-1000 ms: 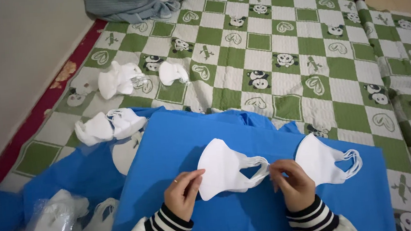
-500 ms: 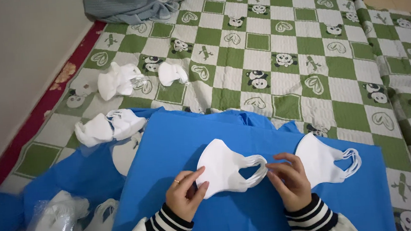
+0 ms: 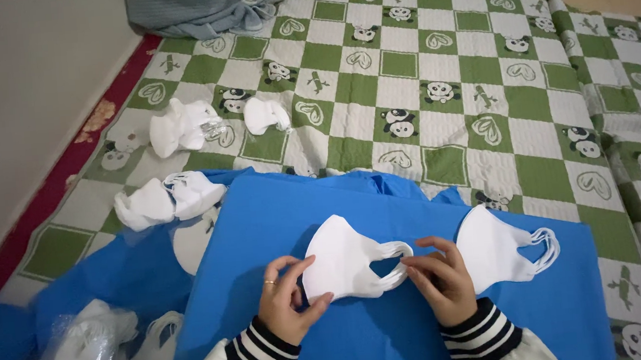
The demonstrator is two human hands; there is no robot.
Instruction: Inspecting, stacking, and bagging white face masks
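White mask (image 3: 346,258) is pinched flat on the blue sheet (image 3: 262,215) by left hand (image 3: 288,300) and right hand (image 3: 443,281); one finished stack (image 3: 497,248) lies right, loose piles (image 3: 166,200) left remain.

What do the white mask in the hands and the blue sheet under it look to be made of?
White mask: soft, matte, likely non-woven fabric; it holds a smooth folded shape, loops cut from the same piece. Blue sheet: thin matte cloth or non-woven, creased at edges.

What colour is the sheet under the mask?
Plain blue sheet; head view shows it best, beneath the white mask.
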